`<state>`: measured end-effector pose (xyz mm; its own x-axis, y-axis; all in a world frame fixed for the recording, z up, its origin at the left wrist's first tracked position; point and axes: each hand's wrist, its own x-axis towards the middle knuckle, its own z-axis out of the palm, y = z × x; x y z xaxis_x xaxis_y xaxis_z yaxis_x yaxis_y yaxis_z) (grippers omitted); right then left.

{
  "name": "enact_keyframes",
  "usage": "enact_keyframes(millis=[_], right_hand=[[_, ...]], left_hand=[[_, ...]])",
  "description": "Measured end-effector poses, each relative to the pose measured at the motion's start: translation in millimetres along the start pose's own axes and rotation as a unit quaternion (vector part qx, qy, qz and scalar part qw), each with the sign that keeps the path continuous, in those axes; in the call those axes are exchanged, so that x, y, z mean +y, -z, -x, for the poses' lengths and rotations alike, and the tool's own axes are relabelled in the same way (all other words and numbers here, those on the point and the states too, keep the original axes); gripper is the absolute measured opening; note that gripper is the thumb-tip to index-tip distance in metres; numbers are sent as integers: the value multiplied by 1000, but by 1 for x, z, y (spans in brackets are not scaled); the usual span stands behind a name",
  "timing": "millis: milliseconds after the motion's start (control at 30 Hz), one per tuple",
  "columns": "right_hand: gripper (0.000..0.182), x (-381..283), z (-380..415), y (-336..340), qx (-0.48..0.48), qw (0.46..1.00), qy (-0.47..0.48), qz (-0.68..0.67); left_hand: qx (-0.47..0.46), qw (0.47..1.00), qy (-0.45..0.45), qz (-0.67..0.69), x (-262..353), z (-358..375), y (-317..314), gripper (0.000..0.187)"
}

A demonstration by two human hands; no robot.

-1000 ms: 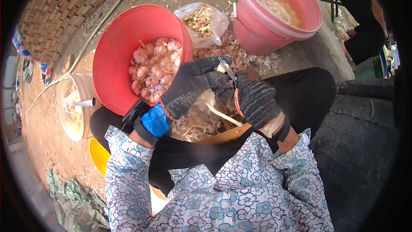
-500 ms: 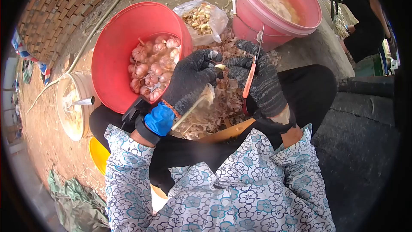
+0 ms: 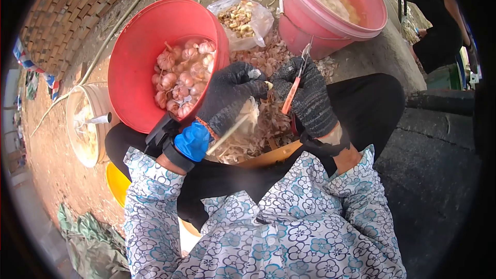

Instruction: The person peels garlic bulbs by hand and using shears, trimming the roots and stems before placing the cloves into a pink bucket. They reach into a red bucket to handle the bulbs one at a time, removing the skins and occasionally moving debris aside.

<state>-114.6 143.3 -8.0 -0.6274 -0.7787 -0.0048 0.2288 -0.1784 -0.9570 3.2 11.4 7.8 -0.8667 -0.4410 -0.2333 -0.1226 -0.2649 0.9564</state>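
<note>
My left hand (image 3: 226,95), in a dark grey glove, is closed on a garlic bulb whose pale stalk (image 3: 227,134) sticks out below the palm. A small pale clove (image 3: 268,86) shows at its fingertips. Close on the right, my right hand (image 3: 306,93), also gloved, is closed round a small knife (image 3: 292,93) with an orange-red handle, its blade pointing up. Left of my hands, a red bucket (image 3: 139,36) holds whole garlic bulbs (image 3: 181,80). Loose garlic skins (image 3: 271,124) lie beneath my hands.
A plastic bag of cloves (image 3: 240,19) lies beyond my hands. Pink bucket (image 3: 297,20) with pale contents stands behind right. At left are a whitish bucket (image 3: 75,142) and a yellow container (image 3: 118,185). Another person's dark-clothed leg (image 3: 439,41) shows at upper right.
My right hand has turned, its fingers now curled closer together near my left fingertips, with the knife shifted slightly left and down. The view has shifted slightly.
</note>
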Motion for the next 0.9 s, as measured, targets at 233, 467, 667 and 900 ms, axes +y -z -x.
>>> enact_keyframes(millis=[233,467,667,900], right_hand=[[5,-2,-1,6,18,997,-73,18],[25,11,0,7,14,956,77,284],[30,9,-3,8,2,963,97,250],[12,-2,-8,14,-57,984,-47,-161]], left_hand=[[-8,991,43,128,0,-2,-6,17],[-12,997,-3,-79,-10,-3,-2,26],[-65,995,-30,-70,3,2,-8,30],[-28,999,-17,2,-5,-3,0,37]])
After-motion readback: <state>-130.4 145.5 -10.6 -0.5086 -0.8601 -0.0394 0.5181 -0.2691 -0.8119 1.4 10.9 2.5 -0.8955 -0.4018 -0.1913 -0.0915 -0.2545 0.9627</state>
